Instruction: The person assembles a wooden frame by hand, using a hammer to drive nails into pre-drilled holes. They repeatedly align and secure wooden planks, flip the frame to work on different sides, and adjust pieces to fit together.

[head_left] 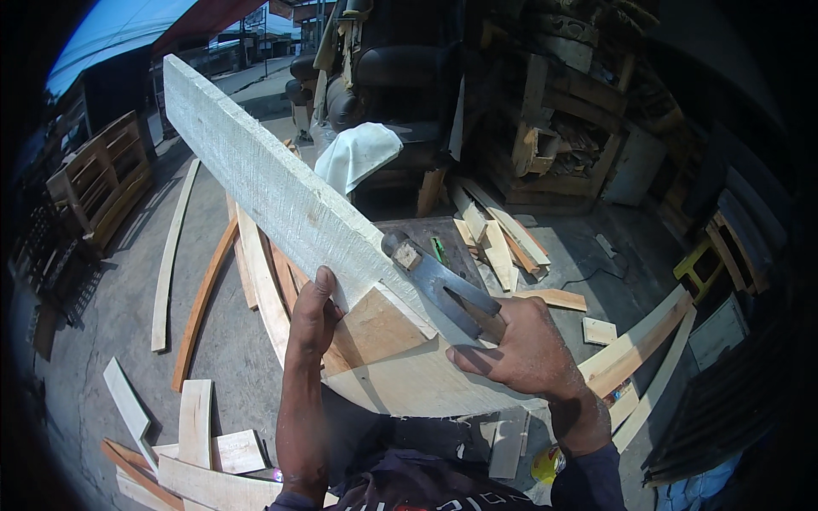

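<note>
My left hand (308,328) is closed on the lower edge of a long pale rough-sawn board (273,183), thumb against its face. The board slants up and away to the far left. A claw hammer (439,285) is in my right hand (532,349), its grey head beside the board's near end and its claw toward my fingers. My hand and the head hide most of the handle. Against the board's near end sits a short brown wood piece (379,332). Below that, a wide pale wooden panel (417,379) lies in front of my body.
Loose wooden strips (175,255) lie on the concrete floor at left, with cut boards (196,422) at lower left. More offcuts (498,247) and long planks (635,349) lie to the right. A dark padded chair (400,102) with white cloth (358,157) stands ahead.
</note>
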